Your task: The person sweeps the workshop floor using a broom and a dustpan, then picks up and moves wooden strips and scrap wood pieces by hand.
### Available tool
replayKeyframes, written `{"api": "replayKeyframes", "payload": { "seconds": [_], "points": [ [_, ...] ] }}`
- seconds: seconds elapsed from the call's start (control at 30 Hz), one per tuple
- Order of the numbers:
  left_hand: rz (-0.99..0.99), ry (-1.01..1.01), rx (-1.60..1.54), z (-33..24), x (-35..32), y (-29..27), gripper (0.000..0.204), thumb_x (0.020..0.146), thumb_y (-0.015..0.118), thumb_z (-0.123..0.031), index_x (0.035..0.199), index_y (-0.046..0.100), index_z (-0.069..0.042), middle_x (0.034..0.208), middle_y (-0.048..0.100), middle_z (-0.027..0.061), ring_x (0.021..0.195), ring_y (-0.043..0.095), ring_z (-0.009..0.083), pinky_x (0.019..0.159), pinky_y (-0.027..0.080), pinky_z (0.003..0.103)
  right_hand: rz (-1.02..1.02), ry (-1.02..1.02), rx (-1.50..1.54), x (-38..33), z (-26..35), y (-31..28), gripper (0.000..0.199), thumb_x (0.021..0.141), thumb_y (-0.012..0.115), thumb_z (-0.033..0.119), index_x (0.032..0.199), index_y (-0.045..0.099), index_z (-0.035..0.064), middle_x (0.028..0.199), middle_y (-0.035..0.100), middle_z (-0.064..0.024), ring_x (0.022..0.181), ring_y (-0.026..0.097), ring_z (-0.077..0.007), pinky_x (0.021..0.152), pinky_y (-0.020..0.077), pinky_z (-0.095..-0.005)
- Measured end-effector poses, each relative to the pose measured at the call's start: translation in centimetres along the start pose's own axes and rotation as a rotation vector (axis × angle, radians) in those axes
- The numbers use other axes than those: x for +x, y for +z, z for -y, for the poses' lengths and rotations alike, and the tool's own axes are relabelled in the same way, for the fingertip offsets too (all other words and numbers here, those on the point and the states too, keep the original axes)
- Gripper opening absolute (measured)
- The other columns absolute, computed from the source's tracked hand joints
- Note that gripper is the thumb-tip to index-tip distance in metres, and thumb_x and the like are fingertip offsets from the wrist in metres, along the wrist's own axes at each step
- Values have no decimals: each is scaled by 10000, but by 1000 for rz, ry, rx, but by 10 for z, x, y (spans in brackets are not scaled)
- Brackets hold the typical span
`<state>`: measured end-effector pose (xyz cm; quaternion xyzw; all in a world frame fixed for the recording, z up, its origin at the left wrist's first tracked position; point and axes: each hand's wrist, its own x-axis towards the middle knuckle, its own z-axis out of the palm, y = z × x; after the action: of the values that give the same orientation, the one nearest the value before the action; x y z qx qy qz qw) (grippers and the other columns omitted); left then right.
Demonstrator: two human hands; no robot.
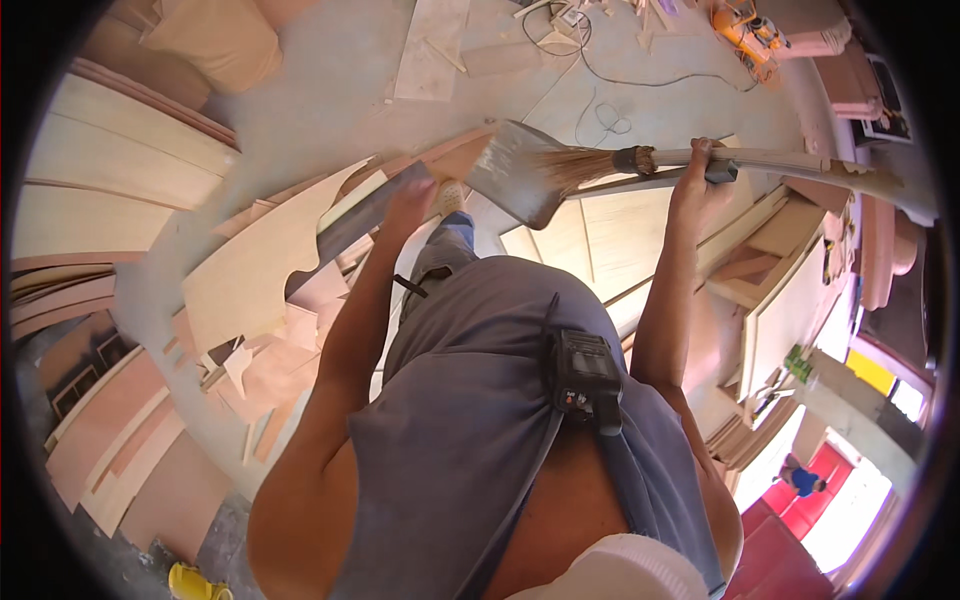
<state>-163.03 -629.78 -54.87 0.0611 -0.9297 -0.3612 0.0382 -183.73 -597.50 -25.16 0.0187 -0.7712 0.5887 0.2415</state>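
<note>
My right hand (697, 185) is closed around the pale handle of a straw broom (585, 167). The long handle of a metal shovel (515, 185) runs just below the broom and passes through the same grip. The broom's bristles lie over the shovel's worn grey blade, which points left. My left hand (408, 203) is in front of a dark grey board (350, 222); its fingers are blurred, and I cannot tell whether it grips the board. Beside that hand lies a large pale plywood offcut (255, 265) with a curved cut edge.
Wood scraps (285, 350) lie in a heap at my left. Pale panels (120, 160) are stacked at the far left. An orange machine (745, 35) and a loose cable (660, 82) are on the floor ahead. Another person (803, 480) is by a red door at the lower right.
</note>
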Motion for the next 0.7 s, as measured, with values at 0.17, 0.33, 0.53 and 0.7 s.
{"api": "replayKeyframes", "payload": {
  "seconds": [0.17, 0.33, 0.53, 0.7],
  "points": [
    [146, -194, -763, -144, 192, -63, 344, 890, 571, -224, 1136, 561, 16, 1085, 624, 110, 1021, 577, 155, 848, 457, 284, -4, 23, -111, 71, -34, 56, 194, 873, 614, 144, 918, 593, -43, 869, 610, -84, 816, 562, -154, 765, 450, -283],
    [181, 199, -670, -269, 329, -125, 401, 873, 594, -289, 1188, 551, -46, 1161, 604, 96, 1052, 581, 224, 890, 446, 315, 74, 22, -80, 114, -55, 108, 196, 849, 651, 153, 935, 582, -9, 828, 585, -52, 749, 521, -138, 703, 437, -278],
    [245, 403, -993, -373, 435, -125, 612, 912, 405, -530, 1170, 549, 7, 953, 644, 147, 939, 614, 237, 823, 459, 336, 219, 4, -65, 158, -73, 163, 243, 822, 651, 146, 984, 568, -15, 836, 613, -90, 750, 549, -148, 677, 450, -290],
    [194, 144, -1054, -391, 473, -92, 574, 895, 413, -519, 991, 576, 24, 816, 617, 177, 833, 606, 273, 774, 452, 347, 339, -114, -34, 192, -126, 173, 366, 773, 675, 183, 1027, 544, -46, 855, 632, -157, 756, 586, -203, 696, 474, -335]
  ]
}}
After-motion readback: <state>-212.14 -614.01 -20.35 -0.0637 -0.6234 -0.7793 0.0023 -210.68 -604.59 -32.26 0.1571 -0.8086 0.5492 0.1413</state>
